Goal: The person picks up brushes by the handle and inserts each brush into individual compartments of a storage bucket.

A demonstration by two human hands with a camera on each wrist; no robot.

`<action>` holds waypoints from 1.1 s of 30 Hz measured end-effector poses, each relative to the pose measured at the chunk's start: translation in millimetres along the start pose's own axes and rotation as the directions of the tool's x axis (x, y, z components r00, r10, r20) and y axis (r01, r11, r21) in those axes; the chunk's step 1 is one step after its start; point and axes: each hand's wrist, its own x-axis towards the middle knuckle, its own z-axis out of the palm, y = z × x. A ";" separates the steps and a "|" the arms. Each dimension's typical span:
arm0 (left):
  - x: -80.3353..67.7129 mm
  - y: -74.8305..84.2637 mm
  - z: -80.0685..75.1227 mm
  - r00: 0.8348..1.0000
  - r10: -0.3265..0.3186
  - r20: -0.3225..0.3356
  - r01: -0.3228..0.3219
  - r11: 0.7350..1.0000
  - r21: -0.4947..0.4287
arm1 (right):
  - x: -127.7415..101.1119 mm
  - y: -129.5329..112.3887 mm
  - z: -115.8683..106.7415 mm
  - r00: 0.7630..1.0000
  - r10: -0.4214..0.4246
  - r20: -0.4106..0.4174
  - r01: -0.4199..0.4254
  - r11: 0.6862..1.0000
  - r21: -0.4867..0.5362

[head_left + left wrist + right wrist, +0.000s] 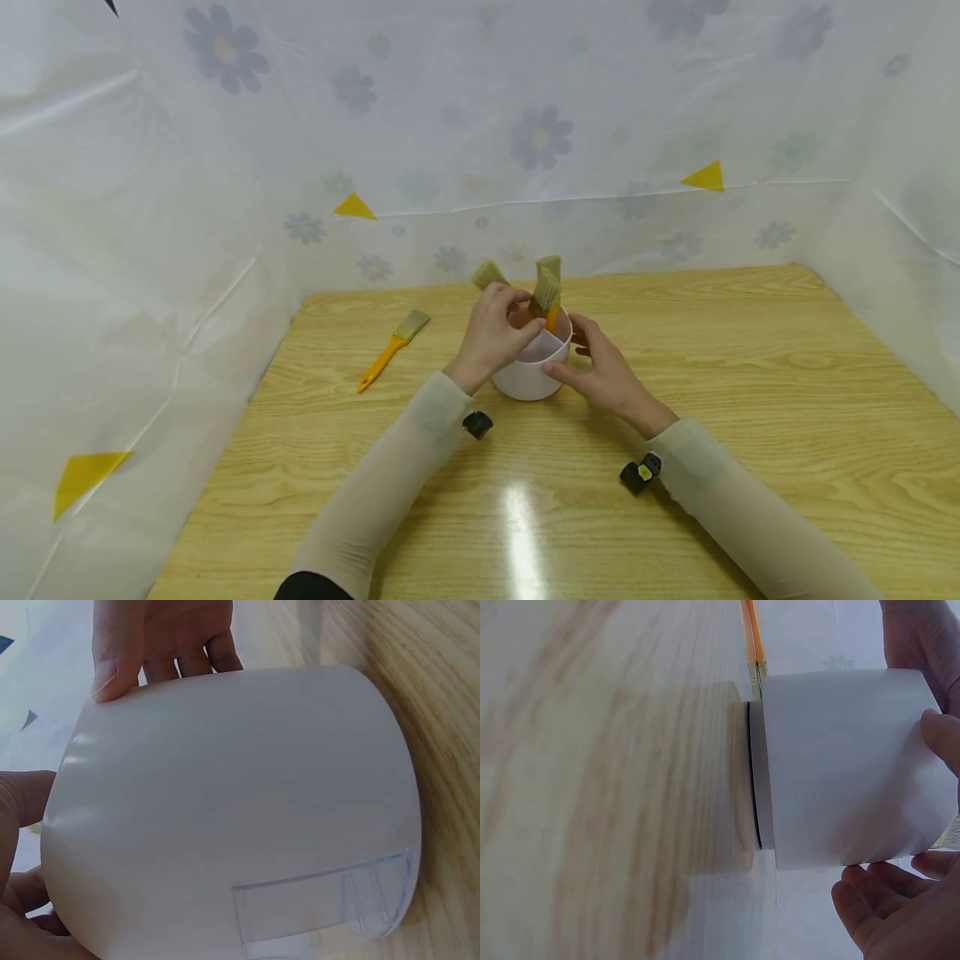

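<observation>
— White plastic, that's the first thing I get: a round white holder (529, 367) standing on the wooden worktop (750, 375), about midway across and toward the far edge. What do you make of the hands?

— From my end, the left hand (491, 333) reaches over the rim with its fingers curled around the brushes (546, 293) that stand bristles-up in the holder. The right hand (600, 371) cups the holder's wall, thumb and fingers curved round it to steady it.

— How far along would you say I am?

— Judging by how things lie, three brushes look to be in the holder, and one yellow-handled brush (392, 348) lies loose on the worktop, well apart to the left. So I'd call it mostly done, with that one left.

— What can't we see?

— The left hand hides the handles inside the holder, so I can't tell exactly which brush the fingers pinch, or be sure of the count. Both wrist views are nearly filled by the holder's white wall (225, 810), with only fingertips (877, 900) at the edges. A clear insert (322, 907) shows near the rim; its purpose I can't make out.
</observation>
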 end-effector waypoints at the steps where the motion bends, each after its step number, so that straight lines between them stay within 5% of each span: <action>1: -0.1 -0.4 0.2 1.000 0.005 -0.002 -0.005 1.000 0.001 | 0.0 -0.2 -0.1 1.000 0.000 0.000 0.000 1.000 0.001; 17: -4.3 -1.0 -0.6 0.998 0.035 -0.053 -0.036 0.999 -0.006 | 0.2 -1.7 -0.2 1.000 0.012 -0.010 -0.012 1.000 0.012; 26: -10.3 2.4 -6.9 0.995 0.043 -0.089 -0.044 0.999 -0.014 | -7.3 -37.5 -6.0 1.000 -0.005 0.004 0.005 0.999 0.041; 33: -17.7 1.5 -14.6 0.991 0.066 -0.112 -0.072 0.996 -0.048 | 0.4 -8.5 -0.8 1.000 0.017 -0.008 -0.016 1.000 0.016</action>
